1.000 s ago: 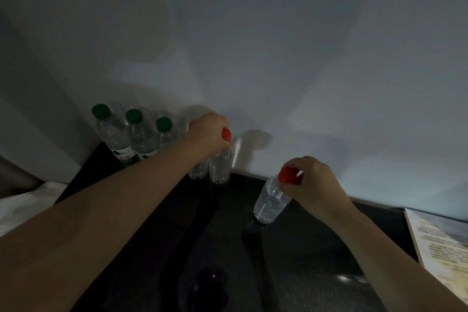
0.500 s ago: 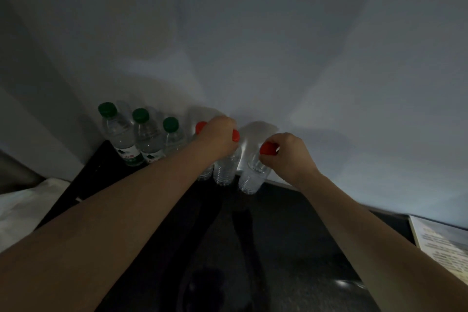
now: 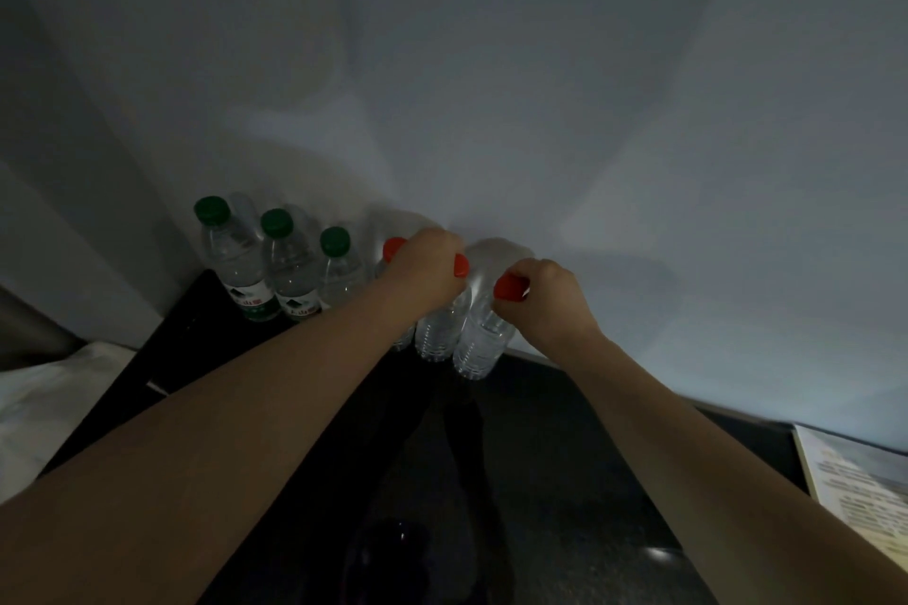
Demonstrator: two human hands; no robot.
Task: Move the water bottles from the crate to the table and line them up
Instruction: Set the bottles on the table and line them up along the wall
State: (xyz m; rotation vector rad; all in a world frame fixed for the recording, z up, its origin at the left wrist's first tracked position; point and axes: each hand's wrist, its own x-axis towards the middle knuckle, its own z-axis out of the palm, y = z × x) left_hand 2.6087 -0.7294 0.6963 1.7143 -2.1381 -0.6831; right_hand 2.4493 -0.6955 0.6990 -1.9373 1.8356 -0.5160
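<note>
Six clear water bottles stand in a row on the dark surface (image 3: 565, 481), backs to the pale wall (image 3: 491, 88). From the left there are 3 green-cap bottles (image 3: 290, 265), then 3 w/ red caps. The two leftmost green ones carry a white-and-green label w/ a dark peak logo and a red strip. The lettering is too small and dim to read. The 3rd green one's lower body is hidden behind the L forearm.

1st red-cap bottle (image 3: 393, 250): only the cap and a bit of shoulder show; the rest is behind the L hand (image 3: 427, 263). The L hand's fingers are curled over the top of the 2nd red-cap bottle (image 3: 437, 329), gripping it at the cap. The R hand (image 3: 548, 297) has its fingers pinched on the cap of the 3rd red-cap bottle (image 3: 481, 339). That bottle is at the right end of the row, just beside the 2nd, w/ its base on the surface near the wall. The red-cap bodies show ribbed clear plastic.

A printed sheet (image 3: 855, 481) lies at the right edge of the surface, its text blocks too blurred to read. A white cloth (image 3: 44, 403) sits at far left, beside the surface.
</note>
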